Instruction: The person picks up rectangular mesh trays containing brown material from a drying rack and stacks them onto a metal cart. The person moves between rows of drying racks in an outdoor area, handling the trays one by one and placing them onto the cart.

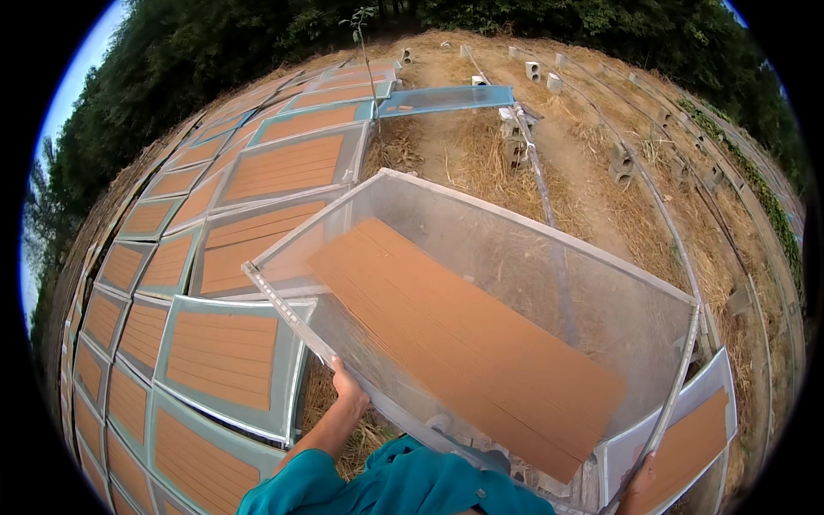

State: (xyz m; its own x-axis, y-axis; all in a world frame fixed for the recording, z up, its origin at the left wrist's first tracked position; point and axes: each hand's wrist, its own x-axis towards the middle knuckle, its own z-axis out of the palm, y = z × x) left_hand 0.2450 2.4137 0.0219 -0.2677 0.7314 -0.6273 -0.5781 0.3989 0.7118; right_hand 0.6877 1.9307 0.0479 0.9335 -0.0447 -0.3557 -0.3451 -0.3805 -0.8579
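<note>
A large mesh drying screen (pixel 515 227) with a pale frame is held tilted in front of me. On its mesh lies a wide orange-brown sheet (pixel 468 343) with fine parallel lines; I cannot tell what it is made of. My left hand (pixel 348 388) is closed round the frame's near left edge. At the right edge, my right hand (pixel 639 491) grips the frame, its fingers partly hidden behind it. Just beyond the right hand leans a smaller white-framed screen (pixel 728 378) bearing another orange-brown sheet.
Rows of screens (pixel 287 360) with orange-brown sheets cover the left slope. A blue screen (pixel 446 100) sits at the far end. Concrete blocks (pixel 620 163) and long rails (pixel 657 193) stand over dry straw on the right. Trees (pixel 549 21) line the back.
</note>
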